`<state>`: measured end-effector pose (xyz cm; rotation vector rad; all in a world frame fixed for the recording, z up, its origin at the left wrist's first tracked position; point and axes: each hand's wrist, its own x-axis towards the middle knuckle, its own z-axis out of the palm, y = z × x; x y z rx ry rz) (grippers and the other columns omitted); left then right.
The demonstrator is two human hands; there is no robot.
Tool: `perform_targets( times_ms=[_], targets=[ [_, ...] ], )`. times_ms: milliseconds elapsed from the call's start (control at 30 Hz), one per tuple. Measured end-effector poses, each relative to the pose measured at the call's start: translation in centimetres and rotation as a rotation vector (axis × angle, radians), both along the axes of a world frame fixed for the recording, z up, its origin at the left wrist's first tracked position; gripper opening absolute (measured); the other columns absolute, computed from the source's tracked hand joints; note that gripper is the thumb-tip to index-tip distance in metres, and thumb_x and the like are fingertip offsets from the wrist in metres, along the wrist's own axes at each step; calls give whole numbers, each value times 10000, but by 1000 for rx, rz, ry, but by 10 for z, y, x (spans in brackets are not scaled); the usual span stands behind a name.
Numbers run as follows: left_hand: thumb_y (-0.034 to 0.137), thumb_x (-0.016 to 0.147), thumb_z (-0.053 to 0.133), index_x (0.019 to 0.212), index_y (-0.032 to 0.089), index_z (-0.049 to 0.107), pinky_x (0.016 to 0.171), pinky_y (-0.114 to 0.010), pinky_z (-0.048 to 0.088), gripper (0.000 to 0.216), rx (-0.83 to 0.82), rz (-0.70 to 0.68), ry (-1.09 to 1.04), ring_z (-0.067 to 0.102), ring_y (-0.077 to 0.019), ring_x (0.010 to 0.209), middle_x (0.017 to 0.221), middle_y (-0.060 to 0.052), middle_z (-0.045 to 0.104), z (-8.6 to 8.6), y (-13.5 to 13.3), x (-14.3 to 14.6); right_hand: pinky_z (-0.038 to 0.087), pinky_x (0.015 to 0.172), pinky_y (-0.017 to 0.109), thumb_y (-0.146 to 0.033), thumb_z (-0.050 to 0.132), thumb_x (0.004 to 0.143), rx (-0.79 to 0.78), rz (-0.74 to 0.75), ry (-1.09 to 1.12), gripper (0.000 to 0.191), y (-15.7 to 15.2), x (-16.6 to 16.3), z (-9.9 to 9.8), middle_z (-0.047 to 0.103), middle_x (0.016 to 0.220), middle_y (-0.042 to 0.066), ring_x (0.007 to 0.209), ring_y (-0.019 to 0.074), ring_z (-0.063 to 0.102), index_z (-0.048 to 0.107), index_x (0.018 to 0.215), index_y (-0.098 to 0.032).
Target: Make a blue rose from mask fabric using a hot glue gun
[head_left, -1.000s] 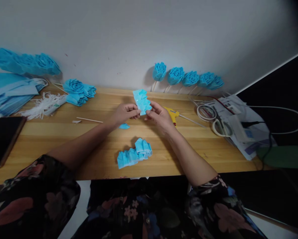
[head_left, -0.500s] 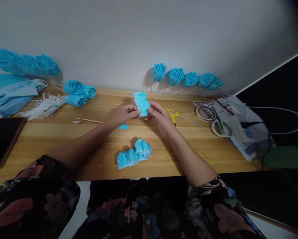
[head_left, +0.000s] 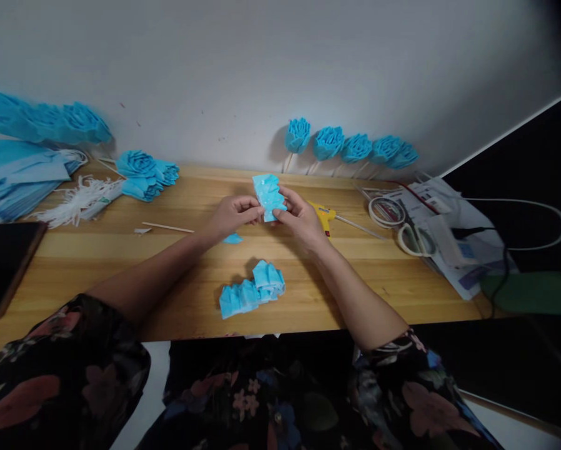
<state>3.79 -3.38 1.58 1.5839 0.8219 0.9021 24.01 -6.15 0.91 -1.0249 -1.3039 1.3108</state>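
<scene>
Head camera view: a person's two bare hands hold a blue pleated strip [head_left: 267,195] above the middle of the table [head_left: 318,300], nearer its far edge than its near one. The left hand [head_left: 239,214] has its grip closed, thumb and fingers pinching the strip's lower left side; the right hand [head_left: 300,219] has its grip closed at the lower right, thumb in front and fingers behind. Just below the left hand lies a small blue scrap [head_left: 233,239], and toward the near edge of the table rests a folded blue piece [head_left: 240,297], partly rolled at its right end. Beside the right hand sits a yellow tool [head_left: 326,219], partly hidden by it. Blue flowers on sticks [head_left: 328,144] lean along the wall [head_left: 205,56] at the far edge, right of center. Left of center are a thin wooden stick [head_left: 168,227] and a cluster of blue flowers [head_left: 142,175]. A dark phone [head_left: 9,269] lies at the near left corner, with white cords [head_left: 74,203] and a blue stack [head_left: 13,184] beyond it. Papers [head_left: 468,262] cover part of the right end.
</scene>
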Motion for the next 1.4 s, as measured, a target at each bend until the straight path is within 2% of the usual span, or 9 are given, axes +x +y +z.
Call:
perform_targets(
  times_ms=[267, 400, 633, 867, 1033, 1200, 1400],
  targets=[
    [497, 797, 788, 728, 179, 660, 715, -268, 512, 349, 11, 36, 5, 610, -121, 680, 695, -2, 681, -2, 0, 0, 604, 747, 338, -448, 804, 791, -25, -17, 71, 492, -1, -2, 0, 683, 948, -1, 854, 178, 633, 725, 1241, -266],
    [480, 798, 781, 723, 175, 666, 710, -263, 505, 334, 19, 30, 29, 607, -120, 678, 689, 0, 682, -1, -1, -1, 584, 783, 332, -419, 842, 750, -10, -12, 61, 550, 2, 0, -4, 680, 878, -18, 835, 172, 625, 716, 1261, -259],
    [500, 802, 793, 713, 179, 659, 704, -259, 505, 358, 30, 20, 34, 604, -118, 669, 679, 3, 682, -1, 0, 0, 573, 794, 339, -459, 807, 794, -28, -44, 64, 473, 1, 0, -3, 726, 962, 2, 848, 178, 639, 735, 1219, -264],
    [559, 825, 770, 757, 174, 668, 699, -276, 512, 403, -45, -100, 32, 606, -123, 668, 716, -17, 696, 0, 1, -1, 549, 816, 331, -437, 821, 770, 27, -59, 43, 454, 3, 1, -3, 764, 1019, 16, 886, 181, 656, 745, 1173, -244],
    [604, 837, 743, 756, 175, 643, 709, -287, 517, 448, -49, 1, -14, 606, -126, 661, 721, -20, 693, 0, 2, -2, 541, 778, 315, -455, 852, 743, 10, -57, 56, 462, 2, 0, -2, 758, 943, 1, 830, 173, 643, 761, 1148, -252],
    [607, 799, 775, 727, 174, 636, 713, -288, 522, 460, -56, 37, -33, 604, -124, 647, 692, -14, 685, -1, 2, -1, 515, 783, 309, -542, 832, 759, -37, -66, 50, 450, -2, -4, 4, 714, 929, 1, 833, 166, 609, 761, 1086, -241],
    [567, 783, 798, 721, 176, 649, 700, -282, 525, 423, -76, -1, -14, 615, -128, 648, 680, -14, 694, 1, 0, 0, 442, 678, 290, -555, 894, 684, -11, -29, 21, 463, -5, -5, 11, 556, 732, -36, 702, 140, 487, 764, 985, -229]
  ],
)
